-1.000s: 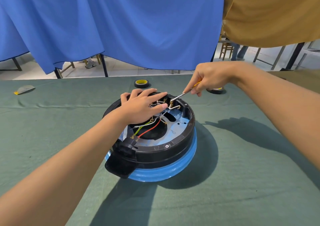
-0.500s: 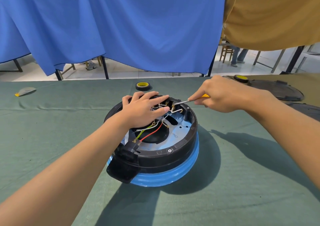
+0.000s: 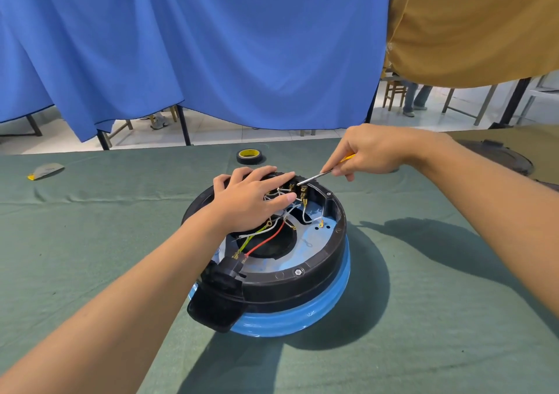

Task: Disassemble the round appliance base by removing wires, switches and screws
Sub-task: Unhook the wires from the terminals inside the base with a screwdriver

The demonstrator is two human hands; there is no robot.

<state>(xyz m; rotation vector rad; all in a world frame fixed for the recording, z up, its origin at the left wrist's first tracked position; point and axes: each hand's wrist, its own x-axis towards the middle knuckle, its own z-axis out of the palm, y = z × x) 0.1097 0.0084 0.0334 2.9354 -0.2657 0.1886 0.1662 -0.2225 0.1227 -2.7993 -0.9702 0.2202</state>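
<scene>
Round appliance base [image 3: 302, 284] sits open side up mid-table on the green cloth [image 3: 90, 242], its black plug housing [image 3: 217, 300] at 7 o'clock. Left hand [image 3: 251, 203] lies flat with straight fingers on the 11 o'clock rim, over the wires [image 3: 266, 242]. Right hand [image 3: 372, 151] pinches a yellow-handled screwdriver [image 3: 314, 176], its tip at the switch terminals [image 3: 302, 194] at 12 o'clock. Beyond the base, also at 12 o'clock, lies a tape roll [image 3: 249, 156]

base [image 3: 302, 287] black over blue | wires [image 3: 266, 239] red, white, yellow-green | cloth [image 3: 423, 318] green | 12 o'clock tape roll [image 3: 249, 156] black-yellow | curtain [image 3: 196, 45] blue
</scene>
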